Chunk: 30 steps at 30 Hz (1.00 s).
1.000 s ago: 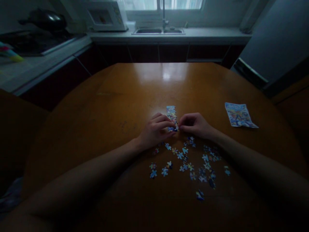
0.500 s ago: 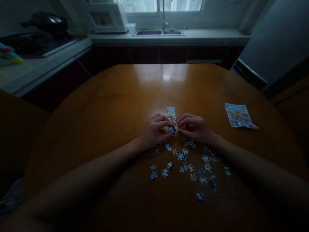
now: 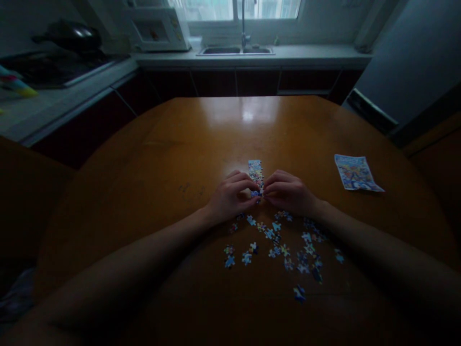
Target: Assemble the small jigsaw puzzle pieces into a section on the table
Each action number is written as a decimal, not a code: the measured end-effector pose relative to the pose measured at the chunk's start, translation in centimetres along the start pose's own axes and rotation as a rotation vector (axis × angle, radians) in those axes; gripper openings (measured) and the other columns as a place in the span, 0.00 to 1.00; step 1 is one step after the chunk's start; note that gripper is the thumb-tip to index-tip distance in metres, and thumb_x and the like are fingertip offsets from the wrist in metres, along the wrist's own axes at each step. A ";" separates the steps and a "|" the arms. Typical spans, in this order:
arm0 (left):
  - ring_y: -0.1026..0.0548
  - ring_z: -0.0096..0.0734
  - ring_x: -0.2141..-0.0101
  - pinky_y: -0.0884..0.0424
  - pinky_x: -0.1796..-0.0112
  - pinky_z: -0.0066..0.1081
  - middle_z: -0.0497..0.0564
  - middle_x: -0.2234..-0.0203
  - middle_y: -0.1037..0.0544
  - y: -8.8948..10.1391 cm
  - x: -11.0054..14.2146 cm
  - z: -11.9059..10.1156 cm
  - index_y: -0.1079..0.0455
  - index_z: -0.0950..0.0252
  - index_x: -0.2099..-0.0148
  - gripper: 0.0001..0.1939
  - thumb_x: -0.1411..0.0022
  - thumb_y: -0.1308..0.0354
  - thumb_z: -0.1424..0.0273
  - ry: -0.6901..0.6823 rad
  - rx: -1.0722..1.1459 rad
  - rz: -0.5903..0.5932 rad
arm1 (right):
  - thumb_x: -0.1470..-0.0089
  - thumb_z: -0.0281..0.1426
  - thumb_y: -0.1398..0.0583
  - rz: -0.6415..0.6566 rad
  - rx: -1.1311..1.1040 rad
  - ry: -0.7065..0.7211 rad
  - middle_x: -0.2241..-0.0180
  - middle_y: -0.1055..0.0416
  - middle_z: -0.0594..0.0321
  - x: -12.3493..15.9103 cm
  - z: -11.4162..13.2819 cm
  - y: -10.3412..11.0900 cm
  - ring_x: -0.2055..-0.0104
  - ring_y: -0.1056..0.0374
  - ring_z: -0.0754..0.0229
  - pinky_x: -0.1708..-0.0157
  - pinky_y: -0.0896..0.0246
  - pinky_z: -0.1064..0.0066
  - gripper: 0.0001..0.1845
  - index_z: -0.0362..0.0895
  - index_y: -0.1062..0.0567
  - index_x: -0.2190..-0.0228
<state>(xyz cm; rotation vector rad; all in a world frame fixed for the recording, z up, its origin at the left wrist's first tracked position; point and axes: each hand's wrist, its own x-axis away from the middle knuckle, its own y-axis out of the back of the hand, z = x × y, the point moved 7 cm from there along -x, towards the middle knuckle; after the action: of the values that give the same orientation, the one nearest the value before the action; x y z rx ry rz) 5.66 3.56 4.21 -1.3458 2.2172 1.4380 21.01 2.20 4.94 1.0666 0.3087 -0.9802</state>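
A narrow strip of joined jigsaw pieces (image 3: 255, 168) lies on the wooden table, pointing away from me. At its near end my left hand (image 3: 234, 193) grips the strip's left edge between thumb and fingers. From the other side my right hand (image 3: 288, 192) pinches at the strip's near right edge, thumb and fingertips together. Whatever sits between the right fingertips is too small and dark to make out. Several loose jigsaw pieces (image 3: 269, 233) are scattered on the table nearer to me, mostly below the right hand.
A creased picture sheet (image 3: 356, 173) lies to the right on the round-edged table (image 3: 173, 144). One loose piece (image 3: 298, 292) is apart, near me. Beyond the table are a counter with a sink (image 3: 236, 50), a microwave (image 3: 158, 30) and a stove with a black wok (image 3: 74, 36).
My right hand has moved slightly left, and its fingers have closed in against the strip's near end. The left hand stays in place; the loose pieces look unchanged.
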 end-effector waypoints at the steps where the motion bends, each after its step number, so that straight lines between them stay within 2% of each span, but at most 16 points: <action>1: 0.26 0.33 0.61 0.29 0.58 0.36 0.51 0.64 0.21 0.0 0.0 0.0 0.24 0.62 0.58 0.06 0.38 0.35 0.68 0.000 0.001 0.002 | 0.41 0.29 0.37 0.005 0.004 -0.003 0.63 0.25 0.59 0.0 0.0 -0.1 0.60 0.30 0.58 0.60 0.32 0.63 0.01 0.46 0.24 0.65; 7: 0.27 0.34 0.61 0.30 0.57 0.36 0.51 0.64 0.21 -0.2 -0.1 0.0 0.24 0.62 0.59 0.07 0.38 0.35 0.66 0.003 0.009 0.028 | 0.42 0.29 0.36 0.035 0.035 -0.003 0.64 0.25 0.59 0.4 -0.3 -0.4 0.60 0.30 0.58 0.61 0.33 0.63 0.01 0.47 0.23 0.65; 10: 0.27 0.34 0.62 0.30 0.59 0.36 0.51 0.66 0.22 -0.2 -0.2 0.0 0.24 0.63 0.59 0.07 0.36 0.39 0.66 0.037 -0.016 0.056 | 0.42 0.28 0.37 0.038 0.034 0.005 0.65 0.25 0.59 0.3 -0.2 -0.3 0.61 0.30 0.59 0.62 0.33 0.64 0.02 0.47 0.23 0.65; 13: 0.30 0.33 0.67 0.32 0.64 0.34 0.51 0.72 0.25 0.0 -0.3 -0.1 0.25 0.64 0.67 0.11 0.34 0.46 0.69 0.059 -0.046 0.055 | 0.42 0.27 0.38 0.067 0.053 -0.006 0.65 0.25 0.59 0.3 -0.3 -0.4 0.62 0.30 0.59 0.62 0.33 0.65 0.04 0.46 0.22 0.65; 15: 0.31 0.31 0.69 0.34 0.66 0.33 0.50 0.75 0.27 -0.2 -0.2 -0.1 0.28 0.65 0.74 0.16 0.34 0.47 0.70 0.051 -0.058 0.084 | 0.42 0.27 0.38 0.104 0.070 -0.024 0.65 0.25 0.59 0.4 -0.5 -0.6 0.62 0.30 0.58 0.62 0.34 0.64 0.04 0.46 0.21 0.65; 17: 0.32 0.30 0.70 0.35 0.67 0.33 0.50 0.76 0.28 -0.5 -0.1 -0.1 0.30 0.65 0.78 0.19 0.33 0.47 0.69 0.046 -0.066 0.123 | 0.42 0.27 0.37 0.131 0.084 -0.035 0.64 0.24 0.59 0.6 -0.7 -0.8 0.62 0.30 0.58 0.62 0.34 0.65 0.05 0.46 0.21 0.64; 23: 0.31 0.29 0.70 0.34 0.65 0.33 0.49 0.75 0.27 -0.9 0.0 0.1 0.28 0.64 0.76 0.17 0.33 0.45 0.70 0.059 -0.074 0.165 | 0.43 0.27 0.37 0.181 0.122 -0.015 0.63 0.24 0.59 0.9 -1.0 -1.3 0.61 0.31 0.58 0.63 0.35 0.65 0.06 0.47 0.20 0.64; 30: 0.33 0.28 0.73 0.36 0.67 0.33 0.48 0.77 0.29 -1.2 -0.1 -0.1 0.31 0.64 0.80 0.20 0.34 0.45 0.70 0.043 -0.103 0.215 | 0.43 0.26 0.38 0.218 0.147 -0.015 0.64 0.24 0.59 1.0 -1.0 -1.6 0.61 0.31 0.58 0.62 0.35 0.65 0.06 0.47 0.20 0.66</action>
<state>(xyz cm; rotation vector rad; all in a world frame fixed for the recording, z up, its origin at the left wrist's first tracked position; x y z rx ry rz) 6.66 3.34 3.53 -1.2082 2.4088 1.6299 20.53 2.28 2.91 1.1985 0.1058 -0.8243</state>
